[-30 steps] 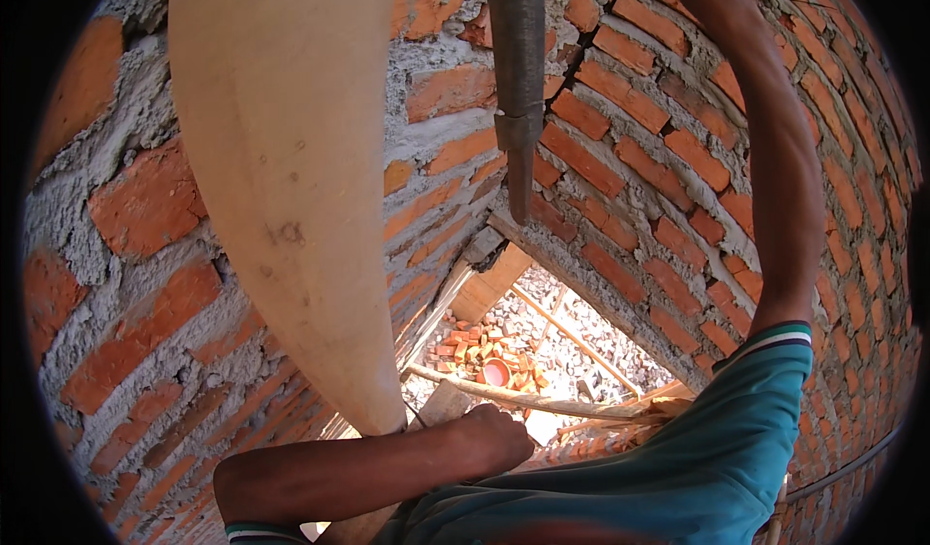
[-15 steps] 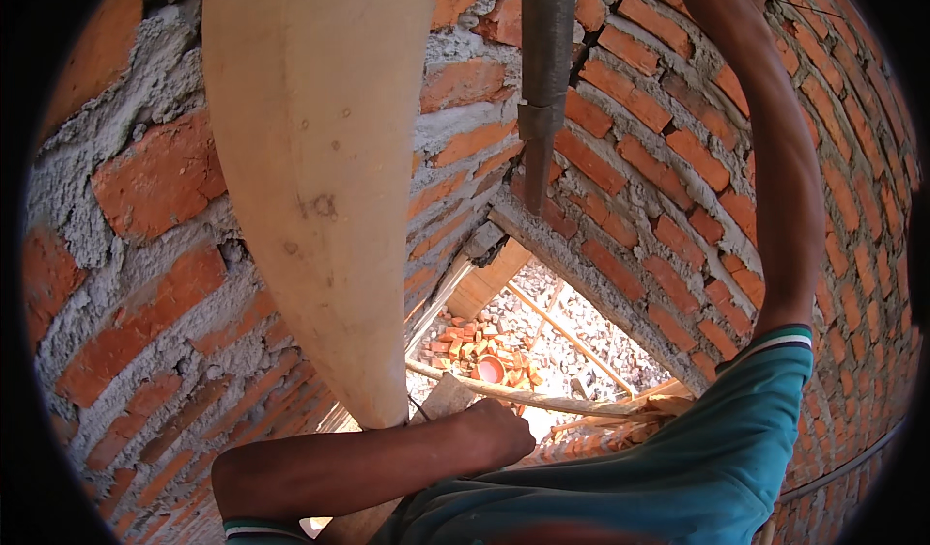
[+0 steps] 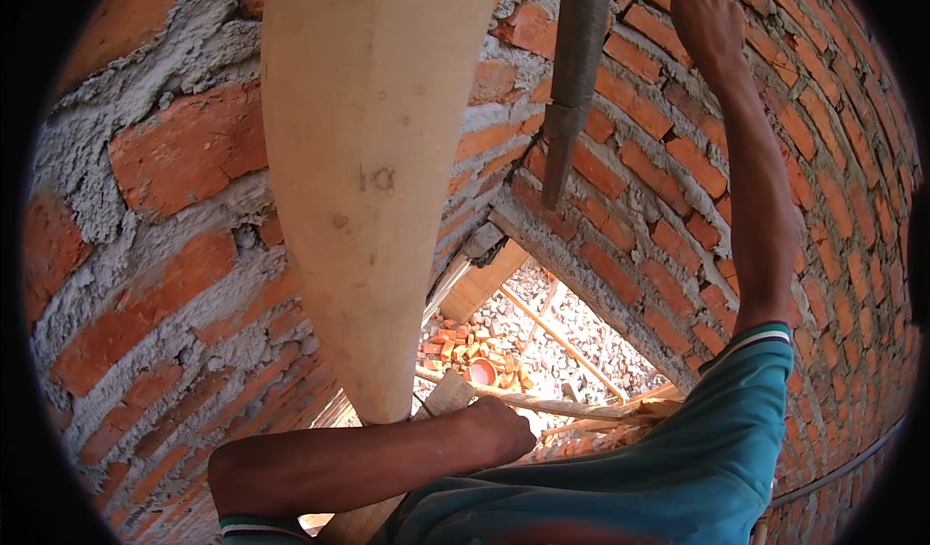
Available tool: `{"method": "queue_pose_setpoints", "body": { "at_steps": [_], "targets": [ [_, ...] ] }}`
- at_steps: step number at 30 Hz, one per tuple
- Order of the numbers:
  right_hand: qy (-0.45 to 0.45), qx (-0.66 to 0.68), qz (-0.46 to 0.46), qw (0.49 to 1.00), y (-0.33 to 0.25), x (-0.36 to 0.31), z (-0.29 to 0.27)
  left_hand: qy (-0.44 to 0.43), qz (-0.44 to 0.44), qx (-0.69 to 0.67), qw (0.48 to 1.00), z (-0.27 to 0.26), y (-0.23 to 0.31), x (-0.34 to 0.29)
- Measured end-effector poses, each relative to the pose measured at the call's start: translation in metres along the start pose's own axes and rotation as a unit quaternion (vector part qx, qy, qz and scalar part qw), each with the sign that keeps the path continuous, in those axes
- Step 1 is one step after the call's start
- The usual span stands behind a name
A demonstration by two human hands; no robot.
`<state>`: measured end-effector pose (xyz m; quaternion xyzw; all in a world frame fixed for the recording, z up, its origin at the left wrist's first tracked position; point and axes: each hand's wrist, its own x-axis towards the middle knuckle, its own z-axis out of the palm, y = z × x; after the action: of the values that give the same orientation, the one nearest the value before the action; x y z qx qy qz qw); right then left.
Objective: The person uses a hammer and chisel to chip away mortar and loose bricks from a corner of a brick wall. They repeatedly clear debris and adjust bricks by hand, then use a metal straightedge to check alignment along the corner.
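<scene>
A thick pale wooden post [image 3: 373, 177] runs down the view and narrows toward its foot. My left forearm crosses in front of that foot, and my left hand [image 3: 499, 432] is closed in a fist beside a short board [image 3: 449, 393]. Whatever it grips, if anything, is hidden. My right arm reaches far up to the right. There my right hand [image 3: 707, 20], its fingers curled, is in front of the brick wall [image 3: 668, 172]; I cannot make out anything in it. Between post and right arm hangs a dark grey pole [image 3: 579, 56] with a narrower lower end.
Rough brickwork [image 3: 184, 153] with thick grey mortar rises close on the left. Far below lie rubble [image 3: 581, 342], loose orange bricks [image 3: 450, 342] and a round reddish basin [image 3: 481, 372]. A thin horizontal pole [image 3: 562, 406] crosses the opening. A dark cable [image 3: 843, 467] runs along the right wall.
The view has shifted, so post and grey pole appear farther right. My right hand has come down and left in the picture, showing fully. My left fist stays in place.
</scene>
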<state>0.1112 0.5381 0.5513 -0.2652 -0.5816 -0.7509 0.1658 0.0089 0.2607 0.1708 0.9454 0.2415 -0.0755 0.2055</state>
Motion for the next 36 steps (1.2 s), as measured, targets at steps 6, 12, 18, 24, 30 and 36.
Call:
{"method": "queue_pose_setpoints", "body": {
  "at_steps": [6, 12, 18, 24, 30, 36],
  "targets": [
    [0.022, 0.048, 0.032, 0.998, -0.011, -0.015, 0.018, -0.018, -0.003, 0.003, 1.0, -0.006, 0.002, -0.003],
    [-0.036, 0.136, 0.115, 0.983, -0.025, -0.017, 0.021, -0.014, -0.009, 0.003, 1.0, -0.007, 0.002, -0.004],
    [-0.064, 0.192, 0.221, 0.954, -0.026, -0.016, 0.022, -0.03, -0.006, 0.008, 1.0, -0.008, 0.003, -0.004],
    [-0.127, 0.304, 0.303, 0.894, -0.046, -0.022, 0.022, -0.021, -0.006, 0.008, 1.0, -0.006, 0.002, -0.004],
    [-0.087, 0.381, 0.369, 0.843, -0.071, -0.032, 0.032, -0.027, -0.006, 0.011, 1.0, -0.002, 0.0, -0.005],
    [-0.07, 0.447, 0.421, 0.786, -0.076, -0.034, 0.05, -0.03, -0.011, 0.02, 0.999, -0.002, 0.0, -0.007]
  ]
}}
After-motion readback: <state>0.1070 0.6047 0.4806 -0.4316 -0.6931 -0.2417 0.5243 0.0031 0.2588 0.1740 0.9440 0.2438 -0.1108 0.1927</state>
